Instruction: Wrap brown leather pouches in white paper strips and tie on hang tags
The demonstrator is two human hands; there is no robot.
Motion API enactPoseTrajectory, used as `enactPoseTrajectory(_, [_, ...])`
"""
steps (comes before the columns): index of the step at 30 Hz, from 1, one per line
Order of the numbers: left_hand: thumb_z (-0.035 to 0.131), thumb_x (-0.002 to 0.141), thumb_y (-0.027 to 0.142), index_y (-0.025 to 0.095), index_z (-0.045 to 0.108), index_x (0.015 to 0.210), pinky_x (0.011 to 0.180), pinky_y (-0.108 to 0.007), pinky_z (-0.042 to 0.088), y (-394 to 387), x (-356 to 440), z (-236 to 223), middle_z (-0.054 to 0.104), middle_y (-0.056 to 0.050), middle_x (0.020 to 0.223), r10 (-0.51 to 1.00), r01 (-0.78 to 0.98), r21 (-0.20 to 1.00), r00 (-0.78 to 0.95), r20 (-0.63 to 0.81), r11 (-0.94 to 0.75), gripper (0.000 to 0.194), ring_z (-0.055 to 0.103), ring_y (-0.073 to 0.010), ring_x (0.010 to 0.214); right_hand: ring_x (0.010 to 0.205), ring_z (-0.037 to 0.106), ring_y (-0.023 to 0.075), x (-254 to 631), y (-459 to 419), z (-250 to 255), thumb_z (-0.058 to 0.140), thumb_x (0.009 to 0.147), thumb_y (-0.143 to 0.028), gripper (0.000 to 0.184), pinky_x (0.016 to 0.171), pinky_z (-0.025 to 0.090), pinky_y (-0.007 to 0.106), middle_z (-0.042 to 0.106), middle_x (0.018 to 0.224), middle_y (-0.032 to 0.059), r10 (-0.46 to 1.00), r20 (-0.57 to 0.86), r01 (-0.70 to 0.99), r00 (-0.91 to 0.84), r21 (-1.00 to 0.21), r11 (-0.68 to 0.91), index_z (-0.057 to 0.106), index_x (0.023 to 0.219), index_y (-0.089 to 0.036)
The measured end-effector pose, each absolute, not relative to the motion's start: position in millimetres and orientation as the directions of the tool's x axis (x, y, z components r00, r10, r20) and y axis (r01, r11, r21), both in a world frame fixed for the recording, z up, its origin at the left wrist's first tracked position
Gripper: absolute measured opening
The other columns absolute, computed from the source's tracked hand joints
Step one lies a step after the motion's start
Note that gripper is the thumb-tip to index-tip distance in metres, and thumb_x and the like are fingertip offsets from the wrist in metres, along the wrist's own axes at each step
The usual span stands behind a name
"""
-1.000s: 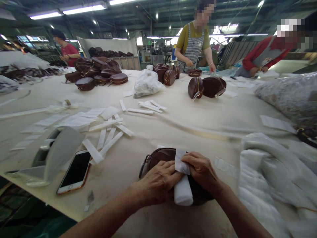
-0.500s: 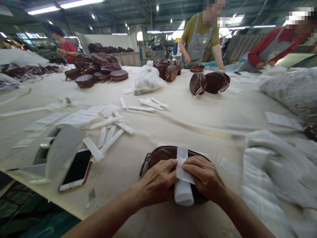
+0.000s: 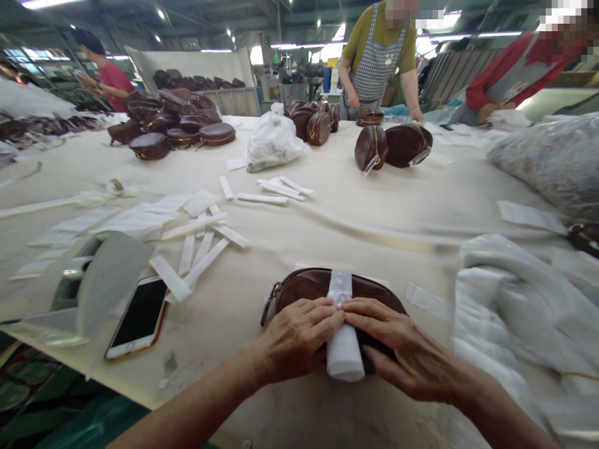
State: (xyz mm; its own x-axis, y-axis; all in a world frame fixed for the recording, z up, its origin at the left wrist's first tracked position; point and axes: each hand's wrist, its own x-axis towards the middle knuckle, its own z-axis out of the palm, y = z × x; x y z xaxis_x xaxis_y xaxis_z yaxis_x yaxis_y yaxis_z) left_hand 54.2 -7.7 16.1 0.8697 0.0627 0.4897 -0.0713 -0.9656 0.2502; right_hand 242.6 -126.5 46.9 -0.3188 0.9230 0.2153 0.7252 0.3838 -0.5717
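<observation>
A brown leather zip bag [image 3: 299, 288] lies on the table in front of me. A white strip [image 3: 340, 284] runs over its middle, above a rolled piece of white foam wrap [image 3: 345, 358]. My left hand [image 3: 299, 333] grips the bag's left side, its fingertips on the strip and its thumb mostly hidden. My right hand [image 3: 397, 343] lies over the right side with fingers stretched out and thumb apart, the fingertips meeting the left ones at the strip. The hands cover much of the bag's front.
Left of the bag are a phone [image 3: 138, 318], a tape dispenser [image 3: 100, 280] and loose white strips [image 3: 206, 259]. Clear wrapping [image 3: 486, 324] lies at the right. Farther back are piled brown bags [image 3: 173, 118], a white plastic sack [image 3: 274, 140] and co-workers, one in a checked apron [image 3: 372, 68].
The strip's loose lower part has been pressed down under my fingers. My right hand has gone from pinching the strip to lying flatter with fingers extended. The view has shifted slightly.
</observation>
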Motion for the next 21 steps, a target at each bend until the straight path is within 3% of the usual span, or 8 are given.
enactPoseTrajectory(5, [0.043,0.093,0.024,0.006,0.044,0.125,0.094,-0.039,0.045,3,49,27,0.056,-0.014,0.124,-0.101,-0.152,0.112,0.924,0.368,-0.982,0.037,0.047,-0.0236,0.121,0.128,0.039,0.0258,243,-139,36,0.054,0.072,-0.011,0.064,0.105,0.036,0.046,0.049,0.134,0.0159,0.913,0.23,0.835,-0.336,-0.377,0.402,0.04,0.134,-0.01])
enactPoseTrajectory(10, [0.031,0.094,0.013,0.008,0.043,0.128,0.102,-0.041,0.04,9,43,29,0.051,-0.012,0.131,-0.205,-0.212,-0.01,0.934,0.294,-0.977,0.037,0.042,-0.022,0.126,0.128,0.038,0.0287,235,-143,16,0.05,0.079,-0.007,0.053,0.102,0.042,0.047,0.05,0.132,0.0183,0.875,0.327,0.877,-0.358,-0.203,0.435,0.044,0.131,-0.004])
enactPoseTrajectory(15, [0.028,0.092,0.01,-0.001,0.046,0.125,0.1,-0.046,0.043,2,36,2,0.044,-0.022,0.134,-0.292,-0.249,-0.158,0.879,0.378,-0.955,0.039,0.041,-0.0319,0.126,0.13,0.033,0.0358,229,-146,-4,0.04,0.083,0.0,0.043,0.095,0.048,0.055,0.055,0.126,0.0173,0.797,0.422,0.881,-0.432,0.011,0.472,0.052,0.124,-0.002])
enactPoseTrajectory(18, [0.027,0.092,0.011,-0.002,0.047,0.124,0.099,-0.046,0.045,1,35,-9,0.041,-0.024,0.135,-0.327,-0.269,-0.193,0.853,0.407,-0.944,0.039,0.041,-0.0339,0.126,0.132,0.031,0.0367,228,-147,-7,0.038,0.084,0.0,0.041,0.094,0.049,0.056,0.057,0.125,0.0181,0.785,0.439,0.88,-0.437,0.026,0.475,0.053,0.122,-0.001])
enactPoseTrajectory(21, [0.027,0.093,0.011,0.0,0.048,0.124,0.098,-0.045,0.046,2,35,-5,0.043,-0.021,0.134,-0.329,-0.263,-0.211,0.852,0.408,-0.941,0.039,0.039,-0.0338,0.127,0.134,0.027,0.0357,230,-148,-2,0.038,0.082,0.003,0.046,0.098,0.047,0.053,0.053,0.13,0.0192,0.822,0.367,0.88,-0.436,-0.02,0.475,0.049,0.126,0.001])
